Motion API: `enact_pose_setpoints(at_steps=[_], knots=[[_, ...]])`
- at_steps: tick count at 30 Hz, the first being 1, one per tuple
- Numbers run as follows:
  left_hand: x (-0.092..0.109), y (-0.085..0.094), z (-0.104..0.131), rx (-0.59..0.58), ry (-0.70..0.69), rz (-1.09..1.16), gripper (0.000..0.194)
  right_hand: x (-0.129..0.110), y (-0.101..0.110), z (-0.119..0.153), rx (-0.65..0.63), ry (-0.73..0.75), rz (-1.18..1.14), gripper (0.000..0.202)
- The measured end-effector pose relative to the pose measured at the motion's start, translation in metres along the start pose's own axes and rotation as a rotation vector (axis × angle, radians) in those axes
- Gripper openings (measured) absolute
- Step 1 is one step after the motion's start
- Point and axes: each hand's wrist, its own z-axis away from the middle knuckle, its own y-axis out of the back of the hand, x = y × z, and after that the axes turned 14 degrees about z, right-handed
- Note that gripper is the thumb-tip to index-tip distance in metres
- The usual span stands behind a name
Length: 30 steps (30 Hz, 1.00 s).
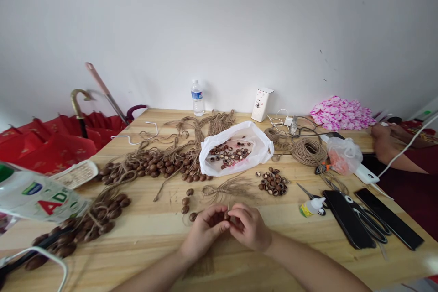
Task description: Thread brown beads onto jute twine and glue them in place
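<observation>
Both my hands meet at the front middle of the table. My left hand (207,228) is closed, its fingertips round a small brown nut shell (226,215) that is mostly hidden. My right hand (251,227) pinches at the same spot, where a thin strand of twine (228,208) seems to stick up; what exactly its fingers grip is covered. Just beyond lies a knotted bundle of twine (222,190). A few whole brown nuts (185,201) sit to the left of it, and a pile of broken nut shells (273,182) to the right.
Behind stands an open white plastic bag (236,169) with shell pieces. Strung nuts (147,164) spread leftward. To the right are a twine coil (309,151), glue bottle (312,207), scissors (371,223) and a phone (347,219). Another person's hand (385,139) is at far right.
</observation>
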Motion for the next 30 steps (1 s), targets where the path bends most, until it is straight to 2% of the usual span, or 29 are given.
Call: enact_pose_setpoints(at_steps=[4,9,16,30], knots=[[0.0051,-0.0017,-0.0003,0.01,0.059,0.098,0.022,-0.0009,0.0016,-0.0018,0.027,-0.06,-0.037,0.018],[0.0058,-0.0029,-0.0017,-0.015,0.159,0.214,0.021,0.0013,0.0013,-0.0008,0.017,-0.053,-0.086,0.021],[0.007,-0.001,-0.0023,-0.041,0.226,0.316,0.021,0.0036,-0.0001,0.0008,0.003,-0.067,-0.153,0.023],[0.0091,-0.0026,-0.003,0.005,0.249,0.319,0.026,0.003,-0.0001,0.0004,0.015,-0.09,-0.155,0.022]])
